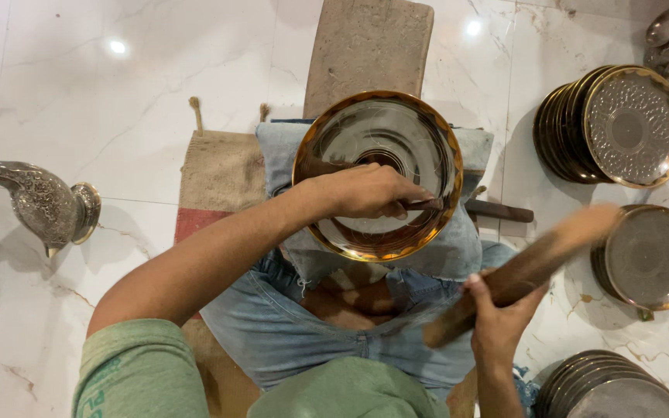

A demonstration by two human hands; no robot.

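A person's left hand clamps a thin metal tool against a round gold-rimmed metal plate, partly engraved, while the right hand grips a blurred wooden stick beside it.

Brightness: well lit, even, warm indoor light.
Source: overhead lamps, mirrored as two small white spots on the glossy marble floor.
Glare: soft sheen across the brass plate and the stacked plates.
Shadows: soft, short, falling beside the plate stacks and under the silver spout.
Blur: wooden stick in the right hand smeared by motion.
Focus: left hand sharp.
Distortion: mild wide-angle bending at edges.
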